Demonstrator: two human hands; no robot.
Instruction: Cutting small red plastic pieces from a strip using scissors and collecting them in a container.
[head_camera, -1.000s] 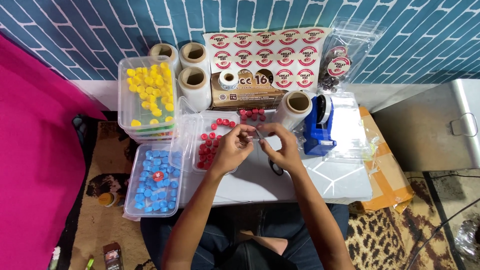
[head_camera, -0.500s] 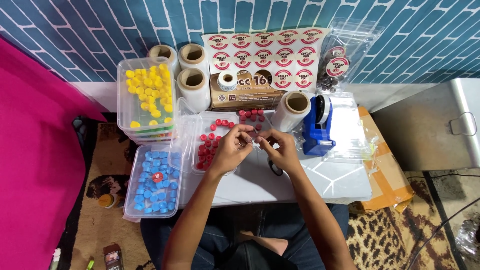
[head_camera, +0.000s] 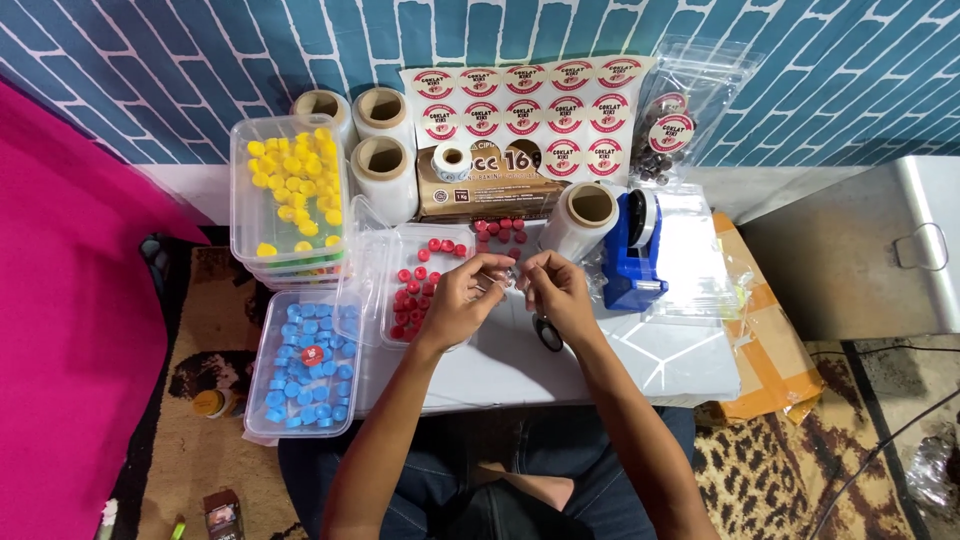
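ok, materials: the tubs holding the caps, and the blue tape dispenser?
Tubs, e.g. the yellow-cap tub: clear glossy plastic by the look, since the caps show through the walls. Blue tape dispenser: opaque moulded plastic, slight sheen; a metal blade can't be made out. Both hands pinch something too small to identify.

Whatever the left hand and right hand are pinching between their fingertips is staying too small to identify. The right hand is covering most of the black-handled scissors (only the loops are showing).
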